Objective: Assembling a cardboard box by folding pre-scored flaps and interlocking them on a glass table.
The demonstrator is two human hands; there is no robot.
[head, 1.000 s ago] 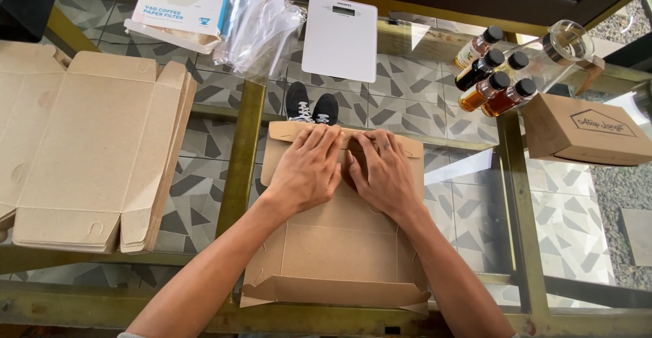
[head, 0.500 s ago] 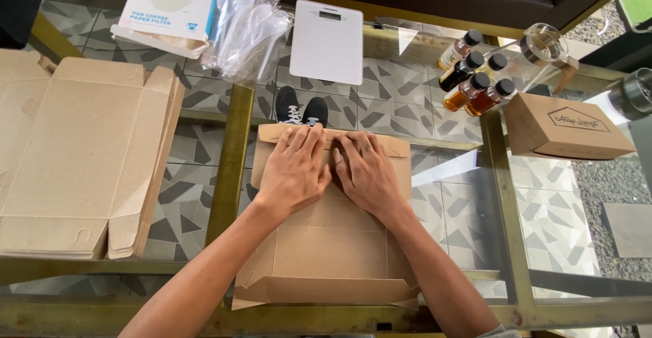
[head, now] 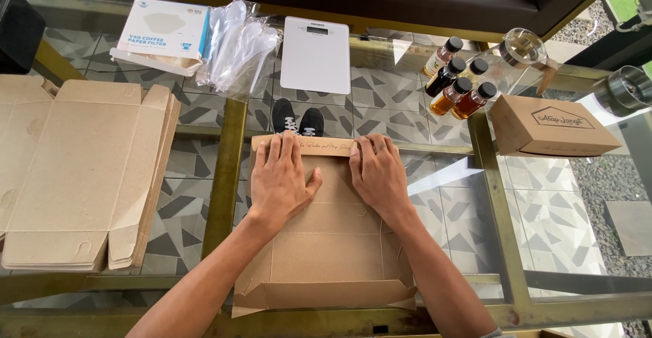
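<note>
Near the middle of the glass bench (head: 421,195), a brown cardboard box (head: 329,243) lies partly folded and open, its near flap standing up and its far flap (head: 305,146) turned over toward the person. Left hand (head: 282,178): flat, palm down, fingers (head: 275,149) spread and stretched over the far flap, clasping nothing, apparently pressing the fold down to crease it. Right hand (head: 380,175): likewise flat and open just beside it, fingertips at the flap's right end, thumb resting on the box floor; the two hands are close but apart. Far left: a stack of flat, unfolded cardboard blanks (head: 75,175), well apart from the box. Far side, left to right: a white carton of paper filters (head: 159,36), a clear bag of plastic spoons (head: 238,46), a white kitchen scale (head: 316,56), five small bottles (head: 458,83) with black caps holding amber and dark liquid, a glass jug (head: 519,49). Right: a closed brown box (head: 547,127) and, beyond it, a metal cylinder (head: 628,90). Beneath the glass: patterned floor tiles and a pair of black shoes (head: 297,117) just beyond the flap. Nothing lies on the box or crowds the hands.
</note>
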